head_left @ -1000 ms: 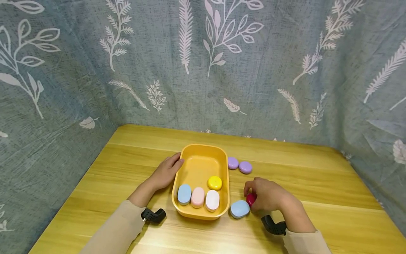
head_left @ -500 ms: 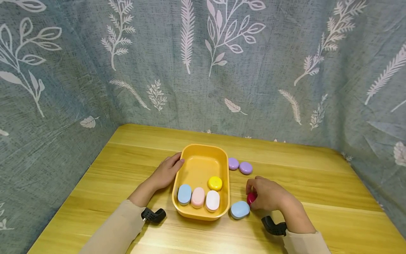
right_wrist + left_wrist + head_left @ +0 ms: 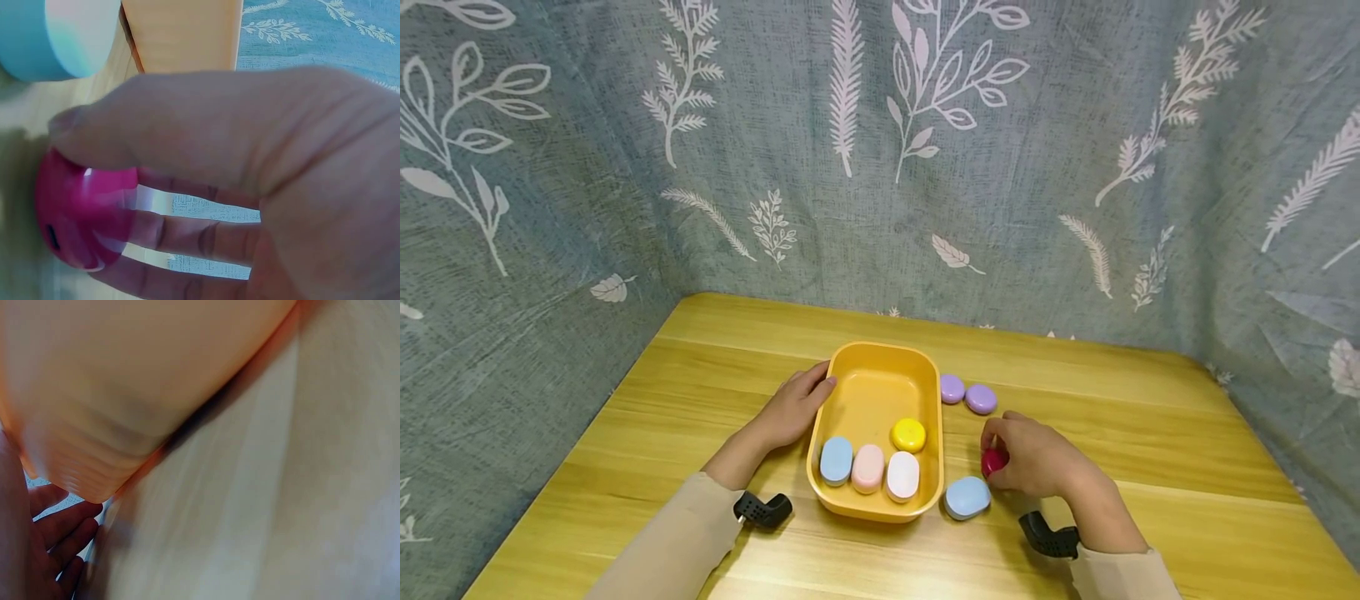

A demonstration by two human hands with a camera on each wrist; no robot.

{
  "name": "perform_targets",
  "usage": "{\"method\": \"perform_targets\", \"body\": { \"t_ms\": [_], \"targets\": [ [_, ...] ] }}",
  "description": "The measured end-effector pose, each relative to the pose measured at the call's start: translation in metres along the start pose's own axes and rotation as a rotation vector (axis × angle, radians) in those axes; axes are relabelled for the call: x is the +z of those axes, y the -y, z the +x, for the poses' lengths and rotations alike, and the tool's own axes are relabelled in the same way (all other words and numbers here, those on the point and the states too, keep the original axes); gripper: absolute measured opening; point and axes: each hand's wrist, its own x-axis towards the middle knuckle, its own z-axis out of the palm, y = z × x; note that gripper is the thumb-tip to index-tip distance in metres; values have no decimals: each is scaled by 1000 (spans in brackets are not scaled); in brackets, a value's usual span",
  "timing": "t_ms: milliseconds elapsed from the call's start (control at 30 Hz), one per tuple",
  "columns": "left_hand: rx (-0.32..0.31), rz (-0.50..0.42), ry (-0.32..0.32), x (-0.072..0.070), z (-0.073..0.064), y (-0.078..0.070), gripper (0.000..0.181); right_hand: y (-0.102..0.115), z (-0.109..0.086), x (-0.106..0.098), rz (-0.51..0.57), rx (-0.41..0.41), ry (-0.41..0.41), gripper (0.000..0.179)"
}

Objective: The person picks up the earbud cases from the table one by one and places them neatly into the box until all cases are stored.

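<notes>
My left hand (image 3: 792, 406) holds the left side of a yellow-orange tray (image 3: 812, 433), its thumb at the rim; in the left wrist view the fingers (image 3: 65, 528) reach round a corner of the tray. My right hand (image 3: 1037, 457) pinches a glossy, round magenta piece (image 3: 994, 462) between thumb and fingers. The right wrist view shows a small dark slot on this magenta piece (image 3: 81, 212); whether it touches the table is unclear. Just left of that hand lies a light blue rounded block (image 3: 967, 497).
Inside the tray, a blue block (image 3: 836, 460), a pink block (image 3: 868, 468) and a white block (image 3: 902, 476) line the near end, with a yellow round piece (image 3: 908, 434) behind. Two purple round pieces (image 3: 981, 398) lie outside its right wall. A leaf-patterned curtain (image 3: 880, 208) backs the table.
The magenta piece has shifted slightly away from the loose blue block, along with the right hand's fingertips. The left hand and tray stay in place.
</notes>
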Motion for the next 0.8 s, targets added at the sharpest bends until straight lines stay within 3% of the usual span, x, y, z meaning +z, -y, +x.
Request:
{"method": "perform_targets", "body": {
  "t_ms": [600,800],
  "targets": [
    [12,-19,-3,-1,0,2,52,3,2,-5,-10,-59,-136,24],
    [20,-9,-1,-1,1,1,53,6,-3,-8,-18,-83,-204,33]
  ]
}}
